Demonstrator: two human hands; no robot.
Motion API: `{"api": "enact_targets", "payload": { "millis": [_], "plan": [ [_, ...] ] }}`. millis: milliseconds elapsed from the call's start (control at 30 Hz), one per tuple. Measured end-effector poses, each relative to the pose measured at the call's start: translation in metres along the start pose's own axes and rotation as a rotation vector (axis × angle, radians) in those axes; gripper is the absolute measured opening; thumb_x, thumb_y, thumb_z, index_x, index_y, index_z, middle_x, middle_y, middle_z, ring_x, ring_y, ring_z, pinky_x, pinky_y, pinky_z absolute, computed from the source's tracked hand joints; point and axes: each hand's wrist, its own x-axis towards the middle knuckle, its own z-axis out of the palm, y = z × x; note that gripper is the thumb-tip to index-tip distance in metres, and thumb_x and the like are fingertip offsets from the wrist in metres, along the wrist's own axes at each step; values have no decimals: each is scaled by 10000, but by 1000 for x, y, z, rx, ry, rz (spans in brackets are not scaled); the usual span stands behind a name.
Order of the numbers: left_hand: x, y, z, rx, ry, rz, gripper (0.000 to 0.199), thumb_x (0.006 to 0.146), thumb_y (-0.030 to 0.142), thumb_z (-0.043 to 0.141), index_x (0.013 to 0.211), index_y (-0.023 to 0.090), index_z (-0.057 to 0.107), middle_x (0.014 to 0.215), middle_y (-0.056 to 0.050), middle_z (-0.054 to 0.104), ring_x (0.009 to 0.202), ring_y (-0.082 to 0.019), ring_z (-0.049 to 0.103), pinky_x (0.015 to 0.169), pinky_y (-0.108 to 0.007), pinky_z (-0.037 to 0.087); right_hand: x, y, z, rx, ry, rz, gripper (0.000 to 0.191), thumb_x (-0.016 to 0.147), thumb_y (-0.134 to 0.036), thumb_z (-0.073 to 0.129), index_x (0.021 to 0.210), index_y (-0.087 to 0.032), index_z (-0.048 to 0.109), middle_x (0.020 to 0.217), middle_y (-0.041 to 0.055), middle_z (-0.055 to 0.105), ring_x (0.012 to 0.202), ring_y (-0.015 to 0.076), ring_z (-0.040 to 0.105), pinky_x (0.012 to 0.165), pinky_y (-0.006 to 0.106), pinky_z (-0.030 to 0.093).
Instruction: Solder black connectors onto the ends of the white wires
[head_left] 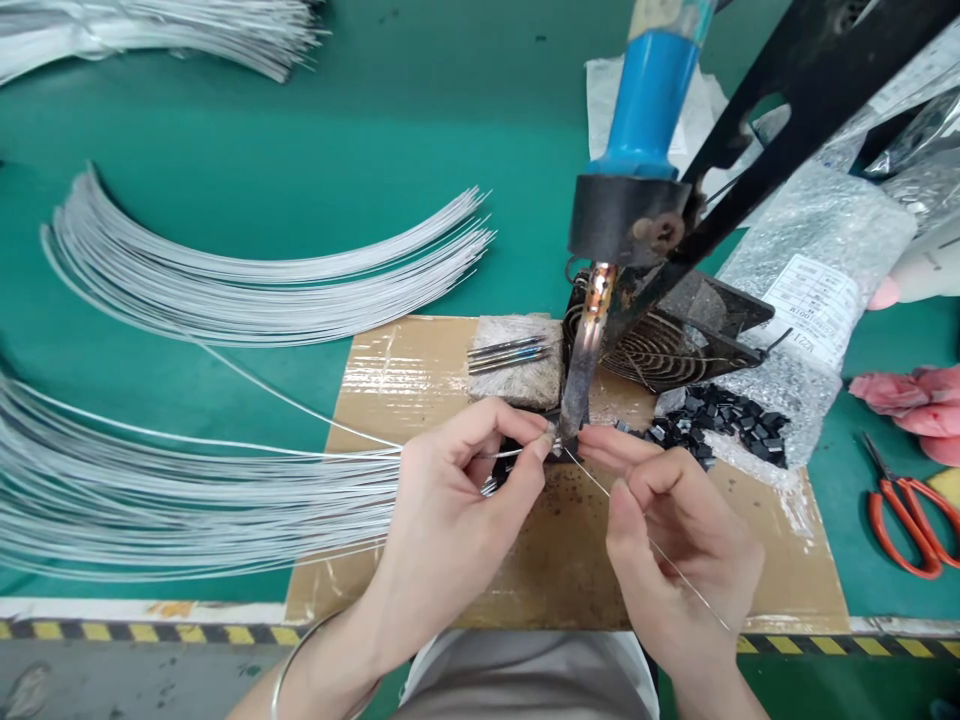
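My left hand [461,525] is closed in a pinch on the end of a thin white wire [508,454], right under the soldering iron's tip [576,395]. A small shiny piece at those fingertips is too small to make out. My right hand [686,540] is closed on a strand of solder wire [679,573], which runs up to the tip and trails down across the palm. The blue-handled soldering iron [651,95] hangs tip down in a black stand [780,170] above both hands.
Bundles of white wires [285,290] lie at left, another bundle [187,510] below. Small black parts [735,420] rest on bubble wrap [817,220]. A fibrous pad [517,375], a coiled holder [652,345] and cardboard [405,380] surround the iron. Red-handled scissors [904,525] lie right.
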Motion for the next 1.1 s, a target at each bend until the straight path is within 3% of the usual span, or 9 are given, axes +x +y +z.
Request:
{"api": "enact_targets", "payload": {
  "millis": [367,933,1100],
  "plan": [
    [1,1,-1,-36,-9,-8,110,848,138,722,751,190,726,778,8,812,685,-101,714,645,-148,546,1,-3,1,5,18,-10,214,954,-66,640,836,-241,603,1260,14,825,1122,189,818,991,298,650],
    [-3,0,-3,-49,-23,-17,118,865,146,715,762,204,718,849,-18,833,724,-128,736,646,-195,553,-1,-10,6,18,81,55,198,939,-100,661,809,-239,607,1217,77,838,1087,261,827,975,428,671],
    [-3,0,-2,-56,-27,3,133,869,132,710,759,208,716,804,-3,814,728,-126,739,647,-189,551,0,-6,5,34,73,27,204,950,-81,649,822,-237,617,1219,67,835,1085,245,827,978,406,672]
  ]
}}
